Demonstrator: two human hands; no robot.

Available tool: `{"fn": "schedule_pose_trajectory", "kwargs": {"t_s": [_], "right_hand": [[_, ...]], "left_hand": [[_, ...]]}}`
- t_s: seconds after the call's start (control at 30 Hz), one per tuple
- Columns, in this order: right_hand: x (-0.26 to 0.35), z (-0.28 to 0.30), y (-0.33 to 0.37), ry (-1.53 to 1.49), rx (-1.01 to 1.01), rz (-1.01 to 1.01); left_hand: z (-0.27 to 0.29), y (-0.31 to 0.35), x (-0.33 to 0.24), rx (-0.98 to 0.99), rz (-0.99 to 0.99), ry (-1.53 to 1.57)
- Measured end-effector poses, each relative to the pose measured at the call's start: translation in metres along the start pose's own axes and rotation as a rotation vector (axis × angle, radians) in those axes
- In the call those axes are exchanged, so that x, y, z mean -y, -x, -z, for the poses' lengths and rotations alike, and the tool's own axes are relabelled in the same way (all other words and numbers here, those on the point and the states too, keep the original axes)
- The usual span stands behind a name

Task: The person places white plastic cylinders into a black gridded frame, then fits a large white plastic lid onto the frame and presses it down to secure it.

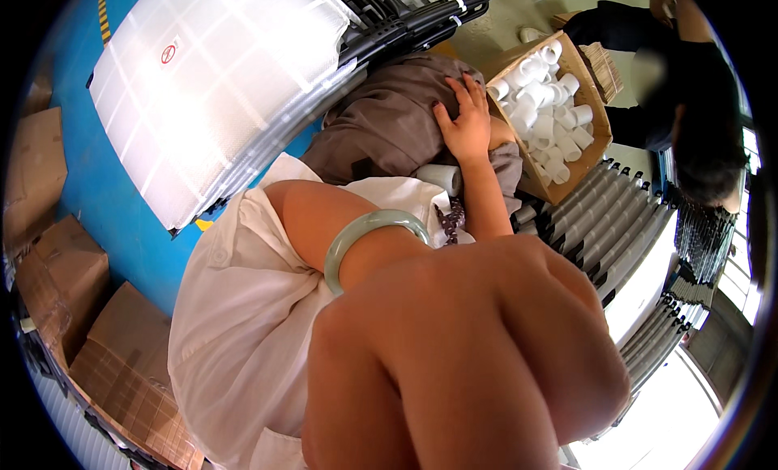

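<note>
My left hand is raised close in front of the view, its fingers bent. The fingertips run out at the lower edge, so what they touch or grip is hidden. A pale green bangle circles the wrist, below a white sleeve. My right hand lies open, palm down and fingers spread, on the brown trouser cloth over my leg. Between that forearm and my lap sits a whitish cylinder. A dark patterned strip hangs beside it.
An open cardboard box full of short white cylinders stands beyond my right hand. Stacked translucent white panels with black frames lie at upper left. Cardboard boxes line the left side. Grey tubes and a person in dark clothes are at right.
</note>
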State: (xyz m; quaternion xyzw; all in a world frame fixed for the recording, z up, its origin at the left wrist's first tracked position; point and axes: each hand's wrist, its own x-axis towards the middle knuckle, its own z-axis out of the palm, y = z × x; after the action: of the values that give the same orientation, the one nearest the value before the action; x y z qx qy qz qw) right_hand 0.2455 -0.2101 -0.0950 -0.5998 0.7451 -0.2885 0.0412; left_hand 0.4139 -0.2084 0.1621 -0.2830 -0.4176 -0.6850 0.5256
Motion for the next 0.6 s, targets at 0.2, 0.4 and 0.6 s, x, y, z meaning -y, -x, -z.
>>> {"fn": "schedule_pose_trajectory", "kwargs": {"t_s": [0.2, 0.4, 0.6], "right_hand": [[0.0009, 0.0005, -0.0002, -0.014, -0.001, 0.005], [-0.0027, 0.0011, 0.0004, -0.002, -0.008, 0.005], [-0.0006, -0.0023, -0.0005, -0.004, -0.002, 0.014]], "left_hand": [[0.0001, 0.0014, 0.0004, 0.013, 0.005, 0.002], [-0.0031, -0.0010, 0.0029, 0.025, 0.012, 0.014], [-0.0048, 0.0004, 0.0040, 0.032, 0.014, 0.008]]}}
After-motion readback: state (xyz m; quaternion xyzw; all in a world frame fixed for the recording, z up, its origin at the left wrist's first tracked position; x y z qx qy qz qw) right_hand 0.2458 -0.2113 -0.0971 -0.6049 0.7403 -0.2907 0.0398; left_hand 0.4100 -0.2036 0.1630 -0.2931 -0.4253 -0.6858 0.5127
